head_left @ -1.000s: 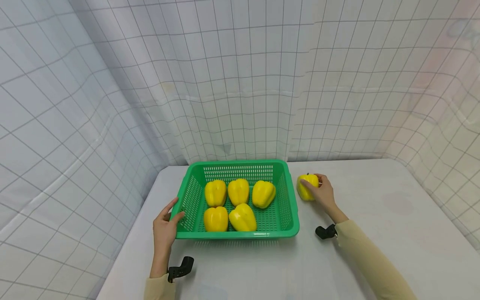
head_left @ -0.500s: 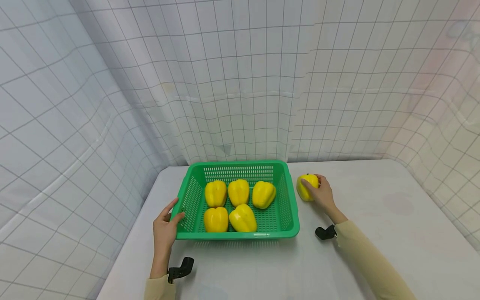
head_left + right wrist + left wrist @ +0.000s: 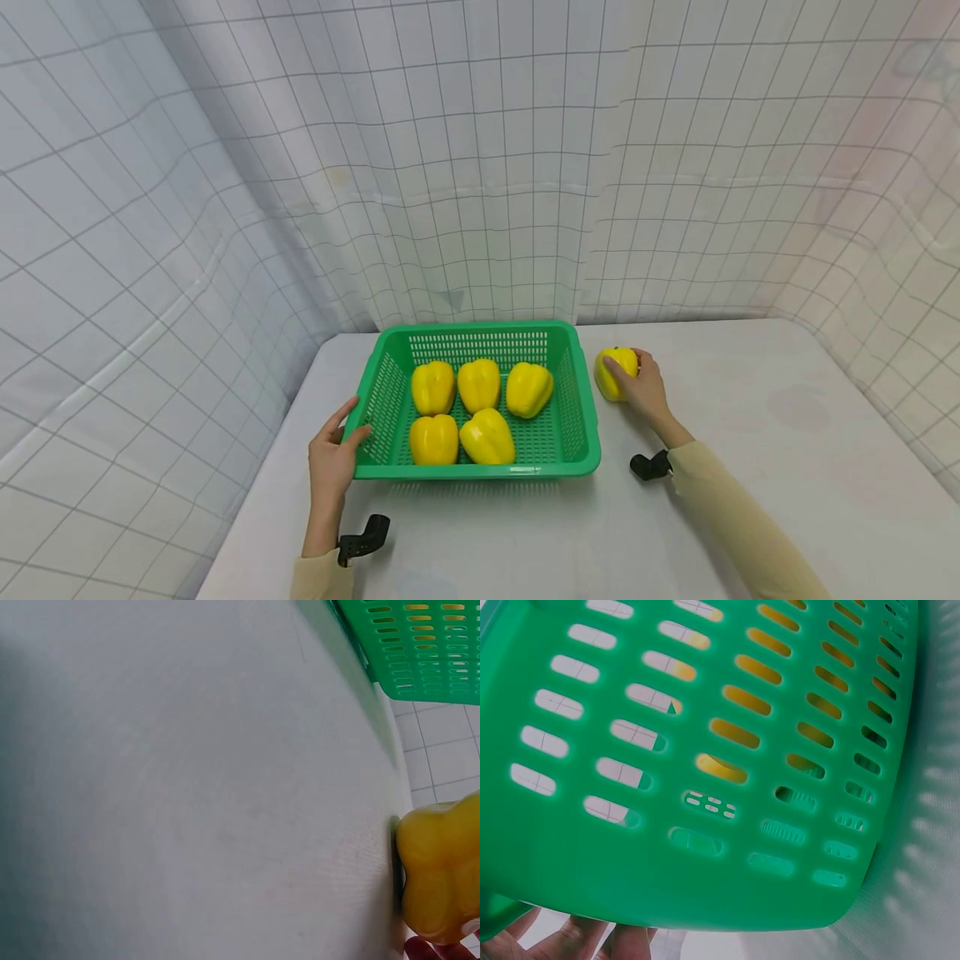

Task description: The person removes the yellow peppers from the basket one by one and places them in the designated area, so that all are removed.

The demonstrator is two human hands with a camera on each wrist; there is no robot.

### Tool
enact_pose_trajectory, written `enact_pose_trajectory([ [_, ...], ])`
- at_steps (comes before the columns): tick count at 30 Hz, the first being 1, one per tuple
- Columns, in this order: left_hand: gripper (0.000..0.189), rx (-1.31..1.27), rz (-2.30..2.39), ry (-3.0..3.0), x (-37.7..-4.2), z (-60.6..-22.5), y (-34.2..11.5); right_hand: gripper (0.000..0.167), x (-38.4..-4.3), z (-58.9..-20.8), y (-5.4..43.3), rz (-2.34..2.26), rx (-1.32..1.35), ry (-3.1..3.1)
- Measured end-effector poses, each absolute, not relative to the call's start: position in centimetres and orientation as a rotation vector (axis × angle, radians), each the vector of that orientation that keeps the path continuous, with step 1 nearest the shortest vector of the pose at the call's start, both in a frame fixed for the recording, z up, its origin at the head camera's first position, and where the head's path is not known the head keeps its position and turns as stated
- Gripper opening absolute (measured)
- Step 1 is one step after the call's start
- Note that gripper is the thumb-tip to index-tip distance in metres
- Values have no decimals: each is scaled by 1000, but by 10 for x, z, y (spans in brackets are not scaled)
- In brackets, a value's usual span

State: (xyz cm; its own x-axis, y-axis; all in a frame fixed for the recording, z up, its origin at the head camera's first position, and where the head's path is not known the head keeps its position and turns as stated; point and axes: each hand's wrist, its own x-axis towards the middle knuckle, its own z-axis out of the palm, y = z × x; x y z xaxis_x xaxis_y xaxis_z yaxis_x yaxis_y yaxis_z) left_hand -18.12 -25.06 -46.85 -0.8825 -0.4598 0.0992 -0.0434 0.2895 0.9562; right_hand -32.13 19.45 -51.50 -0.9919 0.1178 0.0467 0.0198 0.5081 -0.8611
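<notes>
- Right grip (image 3: 647, 390) is curled around a yellow pepper (image 3: 605, 385) on the tabletop (image 3: 517, 542), right of the green basket (image 3: 480, 472).
- Left grip (image 3: 332, 458) is clasped over the basket's left side.
- Five peppers (image 3: 487, 437) are contained inside.

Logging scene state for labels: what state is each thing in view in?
Green basket: upright, partly filled
Five yellow peppers: inside it, three behind two, unheld
Sixth yellow pepper: outside, right of the basket, held
Left hand: grips the basket's left side
Right hand: grips the sixth pepper
Checked cloth: hanging, creased
</notes>
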Motion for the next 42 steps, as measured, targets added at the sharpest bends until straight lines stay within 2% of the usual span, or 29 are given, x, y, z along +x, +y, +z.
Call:
enact_pose_trajectory([
  [11,45,467,-1603,-2214,-181,-469,-251,87,-322,-512,195,1500,-121,-2676],
  [26,45,452,-1610,-2210,-181,-470,-251,83,-323,-513,198,1526,-131,-2657],
  [31,45,460,-1608,-2202,-182,-470,-251,76,-320,-511,197,1555,-166,-2578],
  [42,45,457,-1601,-2199,-182,-470,-251,47,-317,-499,190,1441,-123,-2239],
])
